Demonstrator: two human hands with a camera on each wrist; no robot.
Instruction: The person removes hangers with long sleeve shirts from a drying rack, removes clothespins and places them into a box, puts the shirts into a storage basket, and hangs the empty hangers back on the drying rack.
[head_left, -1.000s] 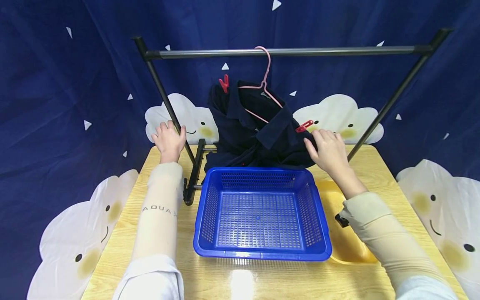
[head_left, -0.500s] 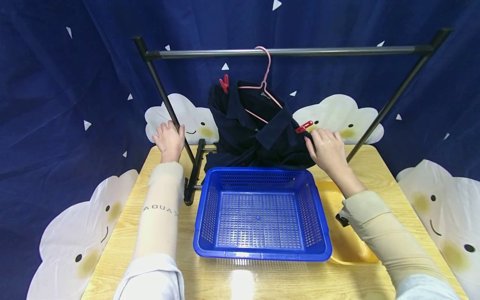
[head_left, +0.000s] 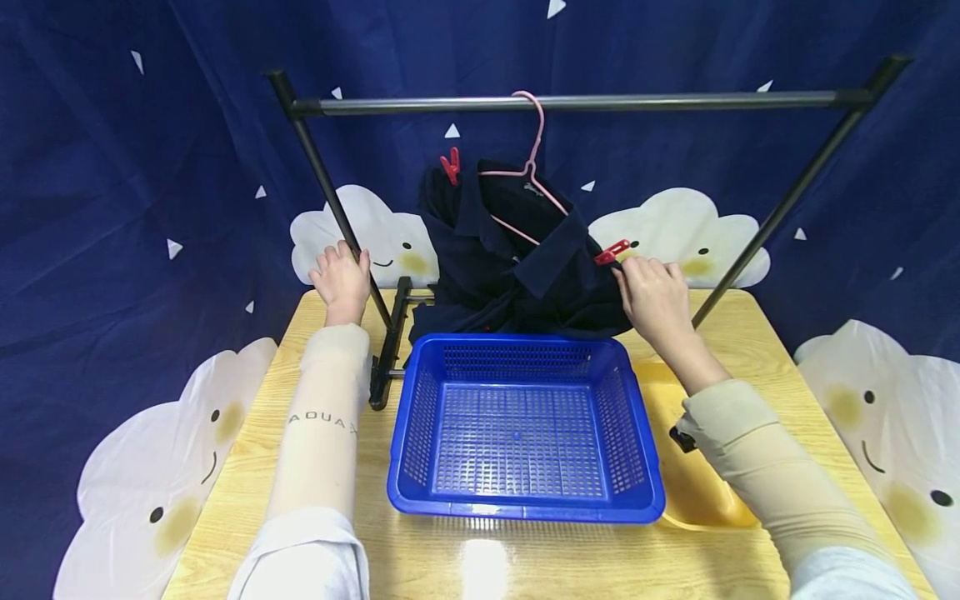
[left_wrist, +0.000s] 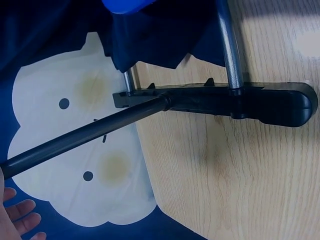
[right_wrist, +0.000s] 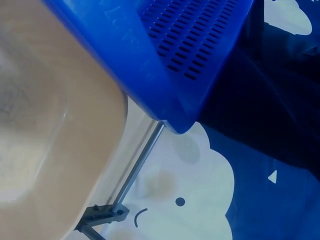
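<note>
A dark navy collared shirt [head_left: 551, 267] hangs on a pink hanger [head_left: 534, 137], which is hooked over the rack's bar. One red clothespin [head_left: 451, 167] clips its left shoulder and another red clothespin [head_left: 612, 252] its right side. Just beyond that second clothespin, my right hand [head_left: 660, 300] pinches the shirt's edge between thumb and fingers. Fingers spread, my left hand [head_left: 341, 279] rests against the rack's left post [head_left: 324, 179]; in the left wrist view its fingers [left_wrist: 22, 209] are loosely bent beside the post. The right wrist view does not show the right hand.
In front of the shirt stands a blue perforated basket [head_left: 525, 507]. A yellow tub [head_left: 678, 500] sits to its right, partly under my right forearm. The rack's black foot [head_left: 388, 354] rests on the wooden table [head_left: 225, 500], with a blue cloud-printed curtain [head_left: 187, 108] behind.
My right thumb has drawn up closer to the fingers at the shirt's edge. The left hand stays at the post, and the basket and tub are where they were.
</note>
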